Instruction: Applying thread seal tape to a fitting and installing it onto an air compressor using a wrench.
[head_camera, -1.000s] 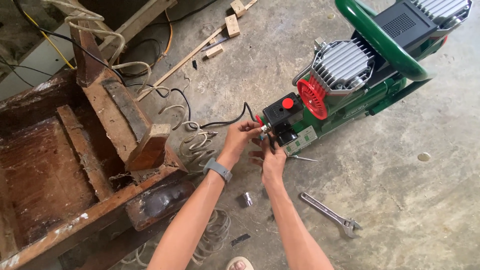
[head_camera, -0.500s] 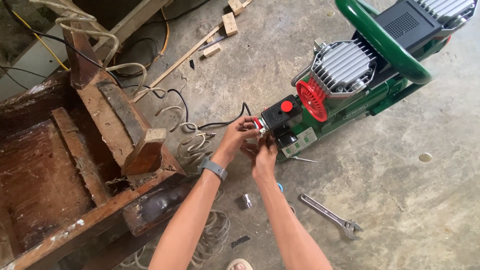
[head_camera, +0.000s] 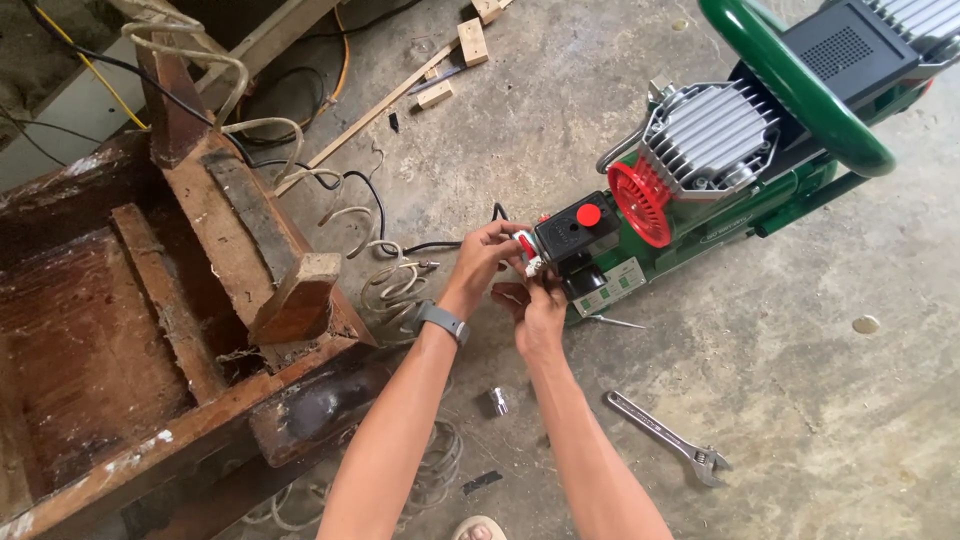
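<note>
My left hand (head_camera: 487, 252) and right hand (head_camera: 535, 305) both pinch a small red-and-white fitting (head_camera: 526, 250) beside the green compressor's (head_camera: 700, 190) black switch box (head_camera: 572, 235).

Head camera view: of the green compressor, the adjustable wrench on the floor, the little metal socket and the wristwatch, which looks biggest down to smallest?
1. Green compressor, by far the largest.
2. Adjustable wrench.
3. Wristwatch and metal socket: both small and look much alike, and the watch sits nearer the camera, so I would not rank them.
</note>
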